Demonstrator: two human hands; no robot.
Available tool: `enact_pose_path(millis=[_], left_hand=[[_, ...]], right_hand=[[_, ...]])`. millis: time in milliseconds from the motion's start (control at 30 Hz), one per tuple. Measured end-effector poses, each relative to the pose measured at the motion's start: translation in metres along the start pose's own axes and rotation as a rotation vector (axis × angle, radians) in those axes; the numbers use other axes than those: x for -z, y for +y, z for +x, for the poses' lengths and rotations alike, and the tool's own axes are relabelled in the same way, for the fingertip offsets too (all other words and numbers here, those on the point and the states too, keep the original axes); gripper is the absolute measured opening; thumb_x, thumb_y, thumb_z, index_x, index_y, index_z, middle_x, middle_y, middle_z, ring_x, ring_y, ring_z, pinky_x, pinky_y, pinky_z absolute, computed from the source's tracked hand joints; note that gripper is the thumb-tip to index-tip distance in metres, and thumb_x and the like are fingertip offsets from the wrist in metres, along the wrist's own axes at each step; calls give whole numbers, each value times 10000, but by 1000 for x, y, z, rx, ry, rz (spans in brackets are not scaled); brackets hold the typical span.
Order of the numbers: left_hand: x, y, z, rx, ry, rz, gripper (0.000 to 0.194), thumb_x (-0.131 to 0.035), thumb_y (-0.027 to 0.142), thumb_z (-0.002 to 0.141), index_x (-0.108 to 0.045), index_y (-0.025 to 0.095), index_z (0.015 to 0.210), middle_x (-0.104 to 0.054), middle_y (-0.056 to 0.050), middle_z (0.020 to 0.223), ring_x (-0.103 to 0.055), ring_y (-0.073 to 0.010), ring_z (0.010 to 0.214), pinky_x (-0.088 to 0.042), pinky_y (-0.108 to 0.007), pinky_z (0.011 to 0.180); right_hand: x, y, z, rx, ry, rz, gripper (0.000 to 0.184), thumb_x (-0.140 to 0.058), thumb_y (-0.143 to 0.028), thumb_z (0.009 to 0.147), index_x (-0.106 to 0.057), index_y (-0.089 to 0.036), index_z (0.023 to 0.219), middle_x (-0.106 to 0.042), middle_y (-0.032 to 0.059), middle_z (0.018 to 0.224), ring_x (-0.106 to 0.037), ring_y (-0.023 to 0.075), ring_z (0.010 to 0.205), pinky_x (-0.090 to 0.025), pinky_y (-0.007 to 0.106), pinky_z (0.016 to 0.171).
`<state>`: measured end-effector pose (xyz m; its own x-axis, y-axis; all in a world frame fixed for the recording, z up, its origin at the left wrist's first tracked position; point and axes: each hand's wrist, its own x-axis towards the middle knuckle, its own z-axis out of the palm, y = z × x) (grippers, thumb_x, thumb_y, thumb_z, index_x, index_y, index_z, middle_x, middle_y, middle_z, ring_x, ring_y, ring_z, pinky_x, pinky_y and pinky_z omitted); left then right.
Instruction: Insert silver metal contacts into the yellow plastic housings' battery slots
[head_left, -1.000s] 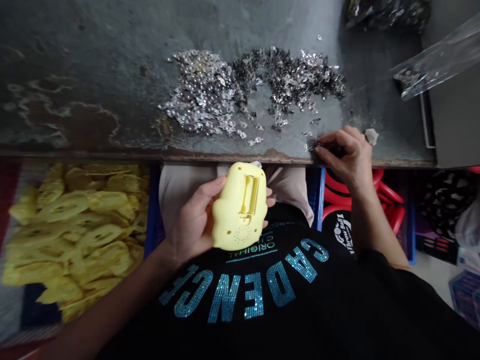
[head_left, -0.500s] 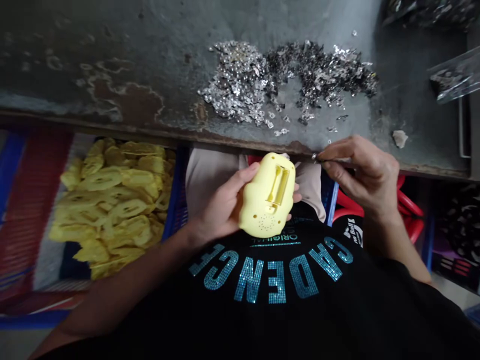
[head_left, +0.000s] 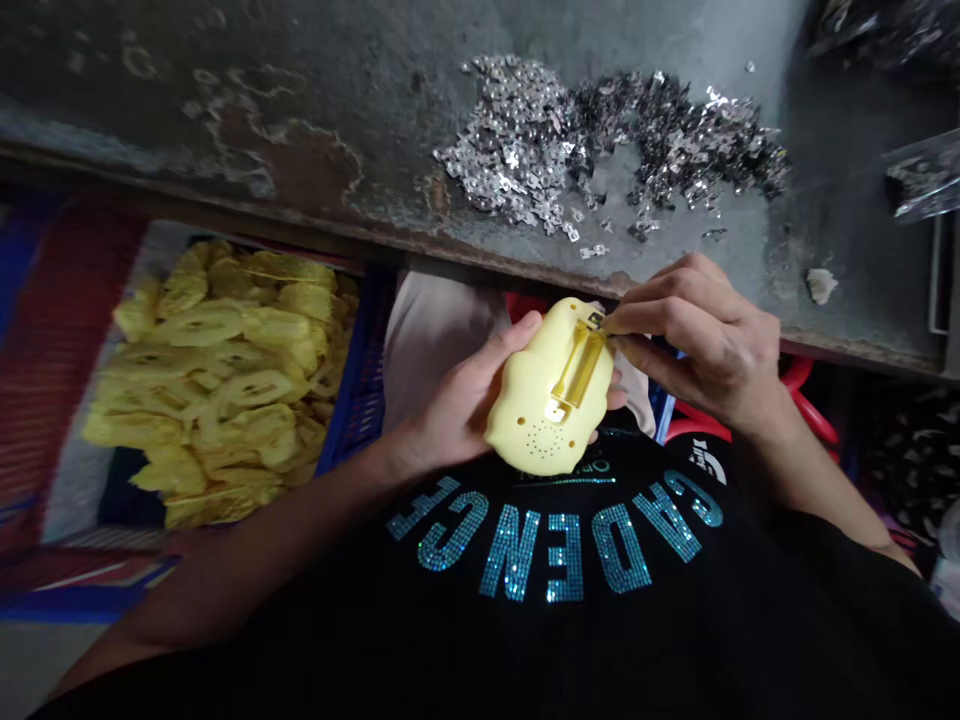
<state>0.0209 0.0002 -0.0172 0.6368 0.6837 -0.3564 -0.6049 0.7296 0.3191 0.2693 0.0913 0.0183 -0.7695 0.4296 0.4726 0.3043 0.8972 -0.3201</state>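
**Close Work Calling for a Light Touch**

In front of a metal bench (head_left: 375, 60), a left hand (head_left: 466, 402) is cradling a yellow casing (head_left: 519, 392), fingers curling around its sides, while a right hand (head_left: 705, 335) is pinching a small metal clip (head_left: 596, 319) at the far end of its slot (head_left: 577, 368). The casing is looking light, stiff and smooth, its edges offering the likeliest grip; the clip is probably needing fingertips.

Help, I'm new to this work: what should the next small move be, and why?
Probably press the small metal piece into the far end of the recess in the yellow casing: the right hand holds it there, while the left hand grips the casing.
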Motion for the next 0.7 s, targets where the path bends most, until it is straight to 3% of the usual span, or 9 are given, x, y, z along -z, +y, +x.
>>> enact_pose_path(millis=[133, 367, 533, 700], left_hand=[[5, -4, 3, -15, -90, -10, 831, -592, 632, 1197, -407, 94, 1802, -908, -156, 1311, -901, -309, 1188, -734, -384, 943], [4, -8, 4, -36, -42, 4, 568, -672, 547, 1128, -651, 124, 1507, -939, -92, 1121, -924, -321, 1117, -751, -405, 902], [10, -11, 7, -89, -79, 33, 551, -746, 527, 1082, -697, 136, 1467, -940, -110, 1150, -923, -360, 1119, -760, -452, 875], [10, -10, 9, -84, -124, -34, 478, -793, 478, 1070, -726, 167, 1427, -941, -90, 1191, -925, -335, 1115, -761, -448, 895]], right_hand=[[0, 0, 2, 41, 11, -21, 129, -678, -297, 1192, -712, -260, 1312, -836, 40, 1178, -771, 219, 998, -583, 399, 887], [-3, 1, 0, 69, 8, -58, 136, -637, -277, 1209, -700, -256, 1328, -829, 30, 1177, -745, 218, 984, -578, 405, 876], [0, -2, 0, 120, -14, -158, 121, -673, -232, 1188, -688, -230, 1308, -848, 51, 1178, -727, 229, 969, -582, 407, 851], [-3, -5, -4, 56, -25, -139, 155, -659, -221, 1186, -690, -279, 1326, -854, 33, 1212, -732, 227, 980, -579, 415, 863]])
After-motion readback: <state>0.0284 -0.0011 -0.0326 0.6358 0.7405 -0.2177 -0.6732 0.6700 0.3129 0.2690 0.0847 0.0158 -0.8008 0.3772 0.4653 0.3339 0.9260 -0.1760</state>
